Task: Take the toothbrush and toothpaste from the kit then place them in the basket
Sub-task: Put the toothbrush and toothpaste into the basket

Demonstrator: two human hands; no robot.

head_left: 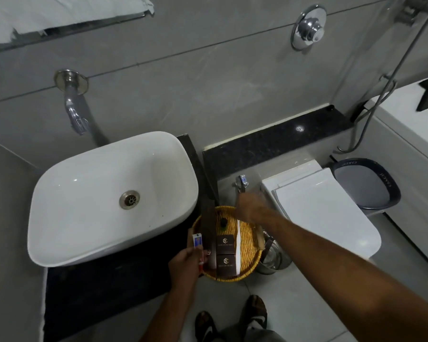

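A round woven basket (248,264) sits at the right end of the black counter. In it lie a white toothbrush (238,245), lengthwise, two dark boxes (224,241) and a small dark bottle (223,222). A long dark brown box (206,230), possibly the kit, rests on the basket's left side. My left hand (185,264) holds a small white, blue and red toothpaste tube (197,243) just left of the basket's rim. My right hand (250,208) is blurred over the far rim, at the toothbrush's upper end; whether it grips the brush is unclear.
A white basin (59,206) fills the counter (97,280) to the left, under a wall tap (76,114). On the right are a closed toilet (326,208), a steel bucket (274,260) on the floor, and a grey bin (366,186). My sandalled feet (255,312) are below.
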